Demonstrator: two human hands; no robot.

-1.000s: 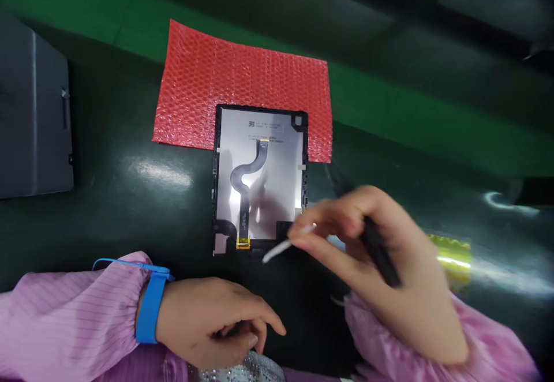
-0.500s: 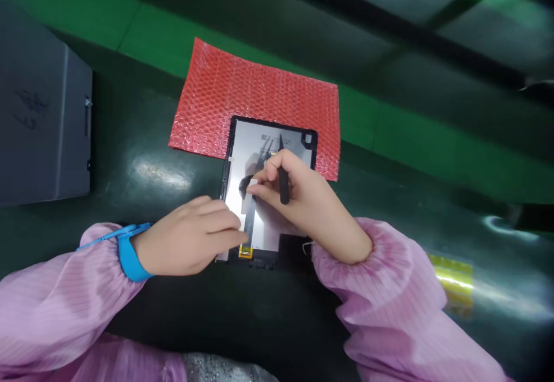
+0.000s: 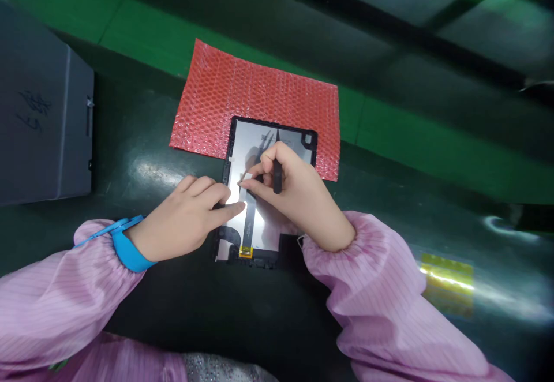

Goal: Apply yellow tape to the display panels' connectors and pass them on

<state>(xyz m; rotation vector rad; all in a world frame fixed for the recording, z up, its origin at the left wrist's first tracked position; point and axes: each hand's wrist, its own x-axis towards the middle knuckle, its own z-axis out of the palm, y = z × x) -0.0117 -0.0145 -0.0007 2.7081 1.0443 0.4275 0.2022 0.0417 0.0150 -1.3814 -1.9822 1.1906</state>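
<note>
A tablet screen panel with a black frame lies back side up, a dark flex cable running along it to a gold end. My right hand pinches a small white strip between thumb and forefinger, over the cable's upper end. The same hand keeps a slim black pointed tool, which looks like tweezers, tucked upright among its fingers. My left hand holds nothing; its index finger stretches out and touches down beside the strip's lower end, the other fingers loosely bent.
Red bubble wrap lies under the panel's far edge. At the left stands a grey box with handwriting. A yellow transparent film lies on the dark green table at the right. A blue wrist strap circles my left wrist.
My right hand has moved slightly up and left with the strip and tool. My left hand has shifted up from the cable's lower part, uncovering its gold end, index finger now at the strip.
</note>
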